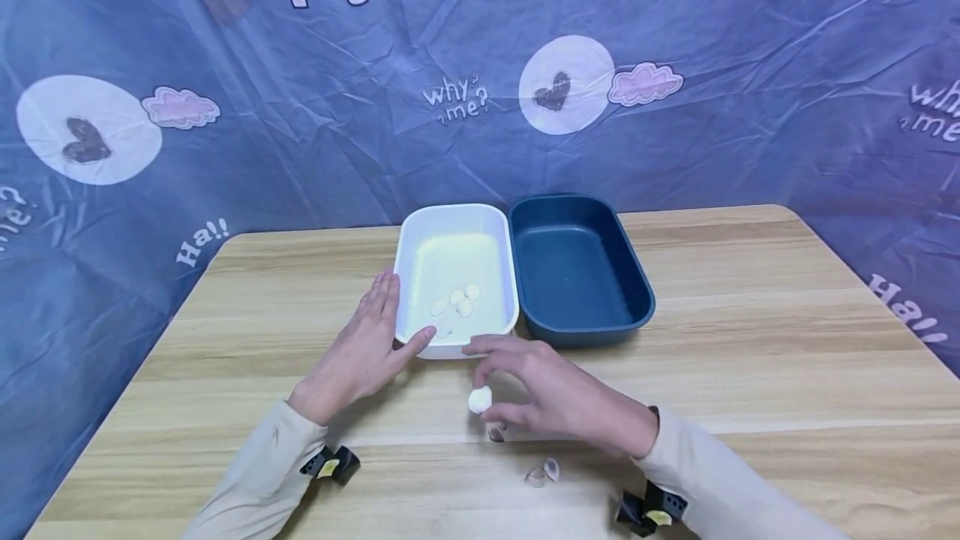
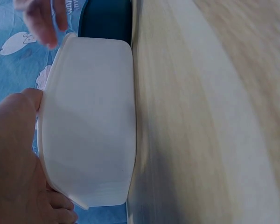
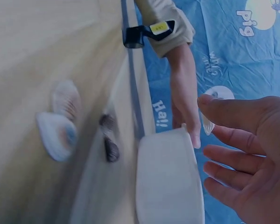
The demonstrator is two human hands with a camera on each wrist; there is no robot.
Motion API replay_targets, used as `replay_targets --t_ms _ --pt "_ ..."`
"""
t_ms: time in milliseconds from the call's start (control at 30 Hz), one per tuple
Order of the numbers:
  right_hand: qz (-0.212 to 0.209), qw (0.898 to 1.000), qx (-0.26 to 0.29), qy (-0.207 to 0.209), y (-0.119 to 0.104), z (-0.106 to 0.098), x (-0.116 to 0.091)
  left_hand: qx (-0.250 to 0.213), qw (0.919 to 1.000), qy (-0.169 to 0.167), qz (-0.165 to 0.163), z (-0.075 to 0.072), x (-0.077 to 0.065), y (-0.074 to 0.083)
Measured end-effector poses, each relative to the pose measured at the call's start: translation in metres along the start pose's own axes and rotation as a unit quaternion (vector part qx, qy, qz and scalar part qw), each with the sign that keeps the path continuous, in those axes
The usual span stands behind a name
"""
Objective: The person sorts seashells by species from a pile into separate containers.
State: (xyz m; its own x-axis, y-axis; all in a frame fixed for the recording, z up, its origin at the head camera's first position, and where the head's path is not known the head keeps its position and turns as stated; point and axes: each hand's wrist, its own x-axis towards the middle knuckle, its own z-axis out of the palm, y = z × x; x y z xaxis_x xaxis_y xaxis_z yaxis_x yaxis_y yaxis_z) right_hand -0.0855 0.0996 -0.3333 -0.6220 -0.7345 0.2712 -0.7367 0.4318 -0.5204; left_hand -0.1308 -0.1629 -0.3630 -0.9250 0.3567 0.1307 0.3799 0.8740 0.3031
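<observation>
Wood tbl (image 1: 750, 315): R hand (image 1: 547, 390) pinched shell (image 1: 480, 400), L hand (image 1: 360, 344) lay spread agst white tray (image 1: 465, 257); drop seemed poss. if pinch on thin shell slackened.

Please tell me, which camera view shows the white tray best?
The head view: it looks down into the white tray, showing its inside and the pale shells lying there. The left wrist view shows only its outside; so does the right wrist view, where the picture's bottom edge cuts it off.

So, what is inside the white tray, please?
In the white tray, several pale shells lie toward the near end. The left hand covers part of the rim; what is beneath cannot be seen.
</observation>
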Motion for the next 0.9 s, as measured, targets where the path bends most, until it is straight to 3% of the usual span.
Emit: replay_targets --t_ms 167,567,900 --pt "0.007 1.0 -0.007 0.024 0.004 -0.006 0.008 -0.003 1.0 0.0 -0.001 0.001 -0.001 -0.001" --pt "0.034 0.999 -0.003 0.037 0.015 -0.016 0.032 0.002 1.0 0.006 0.006 0.001 0.0 -0.001" --pt "0.048 0.998 0.014 0.048 0.031 -0.012 0.051 0.003 0.9999 0.007 0.008 -0.001 -0.001 -0.001"
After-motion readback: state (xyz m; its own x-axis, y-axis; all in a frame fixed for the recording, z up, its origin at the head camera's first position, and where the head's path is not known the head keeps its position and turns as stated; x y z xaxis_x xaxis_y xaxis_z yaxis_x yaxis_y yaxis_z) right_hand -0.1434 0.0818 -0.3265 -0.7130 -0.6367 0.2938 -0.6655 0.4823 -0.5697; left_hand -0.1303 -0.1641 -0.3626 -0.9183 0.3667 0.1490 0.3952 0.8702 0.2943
